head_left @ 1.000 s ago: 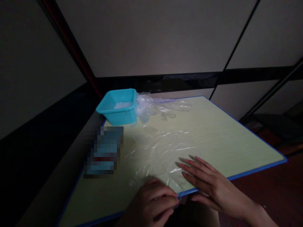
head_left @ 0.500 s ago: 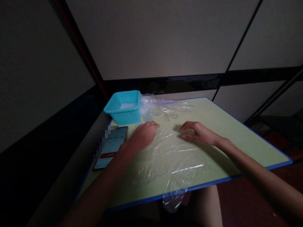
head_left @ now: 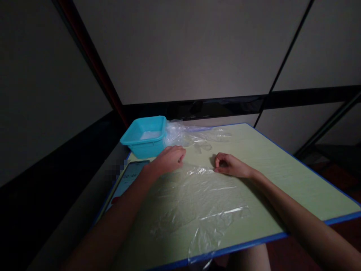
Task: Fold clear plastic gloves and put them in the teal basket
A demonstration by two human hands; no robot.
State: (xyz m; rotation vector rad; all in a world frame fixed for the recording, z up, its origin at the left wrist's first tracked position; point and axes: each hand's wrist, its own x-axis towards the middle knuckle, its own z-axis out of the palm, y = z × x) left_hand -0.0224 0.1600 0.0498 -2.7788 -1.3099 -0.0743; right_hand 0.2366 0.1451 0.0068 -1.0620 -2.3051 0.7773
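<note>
A thin, clear plastic bag (head_left: 208, 199) lies spread and wrinkled over the table, its near end hanging past the front edge. My left hand (head_left: 170, 158) is closed at the far left corner of the bag, its fingertips partly turned out of sight. On the other side, my right hand (head_left: 231, 165) pinches the far edge between thumb and curled fingers. The edge of the film runs taut between both hands, slightly raised. Behind them, a heap of similar clear plastic (head_left: 191, 133) rests on the table.
A turquoise plastic basin (head_left: 148, 148) with something whitish inside stands at the back left. In front of it lies a phone (head_left: 126, 182) showing a timer, partly covered by my left forearm. The pale yellow table (head_left: 282, 177) has blue edging. Wall panels stand close behind and left.
My hands have gone from loosely open above the plastic to closed on its far edge. The view has tilted slightly, so the table sits lower.
</note>
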